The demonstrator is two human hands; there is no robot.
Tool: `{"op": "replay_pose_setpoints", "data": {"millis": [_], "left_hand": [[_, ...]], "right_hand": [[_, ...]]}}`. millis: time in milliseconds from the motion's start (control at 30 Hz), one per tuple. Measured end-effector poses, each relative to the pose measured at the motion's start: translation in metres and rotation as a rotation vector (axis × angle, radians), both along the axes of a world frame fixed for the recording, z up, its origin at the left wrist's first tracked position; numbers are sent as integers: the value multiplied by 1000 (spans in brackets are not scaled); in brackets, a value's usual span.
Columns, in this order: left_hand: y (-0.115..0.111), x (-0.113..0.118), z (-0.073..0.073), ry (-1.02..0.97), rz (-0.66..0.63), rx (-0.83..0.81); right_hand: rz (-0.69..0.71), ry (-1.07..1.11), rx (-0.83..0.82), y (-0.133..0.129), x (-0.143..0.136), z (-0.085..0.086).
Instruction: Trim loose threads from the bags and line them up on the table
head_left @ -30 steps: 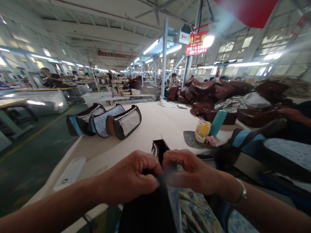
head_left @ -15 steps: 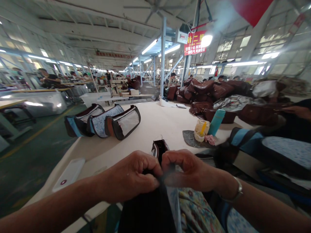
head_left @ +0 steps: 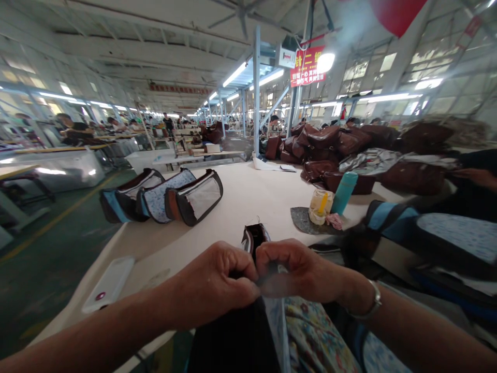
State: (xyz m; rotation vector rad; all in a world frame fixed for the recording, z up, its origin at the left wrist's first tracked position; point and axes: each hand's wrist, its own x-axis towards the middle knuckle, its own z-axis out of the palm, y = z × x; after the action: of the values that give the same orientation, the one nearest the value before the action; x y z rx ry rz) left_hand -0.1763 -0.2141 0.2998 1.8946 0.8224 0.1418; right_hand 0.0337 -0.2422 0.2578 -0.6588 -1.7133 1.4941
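An unfinished dark bag (head_left: 236, 342) lies in front of my body, with its far end (head_left: 254, 235) showing pale trim and loose threads beyond my hands. My left hand (head_left: 223, 280) is closed, thumb against curled fingers, on the bag's edge. Close against it, my right hand (head_left: 298, 269) pinches the same edge, thumb and forefinger curled round. The exact spot between the fingertips is hidden and a little blurred. Patterned floral cloth (head_left: 310, 331) shows below my right wrist.
Several part-sewn bags (head_left: 198, 199) stand at the table's left. A white plastic piece (head_left: 111, 285) lies near the left edge. On the right are a teal bottle (head_left: 345, 192), a tub (head_left: 321, 207), brown bags (head_left: 322, 140) and blue bags (head_left: 454, 238). A co-worker's arm (head_left: 479, 177) is far right.
The view has shifted slightly. Both hands keep hold of the bag's edge, with their fingertips moved only a little.
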Motion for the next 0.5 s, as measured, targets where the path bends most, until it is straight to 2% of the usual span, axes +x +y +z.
{"op": "replay_pose_setpoints", "data": {"millis": [233,500], "left_hand": [[-3,3,11,21,-34,42],[-2,4,8,17,-14,-22]], "right_hand": [[15,69,-40,-2,2,-7],[12,104,-71,-3,2,-7]]}}
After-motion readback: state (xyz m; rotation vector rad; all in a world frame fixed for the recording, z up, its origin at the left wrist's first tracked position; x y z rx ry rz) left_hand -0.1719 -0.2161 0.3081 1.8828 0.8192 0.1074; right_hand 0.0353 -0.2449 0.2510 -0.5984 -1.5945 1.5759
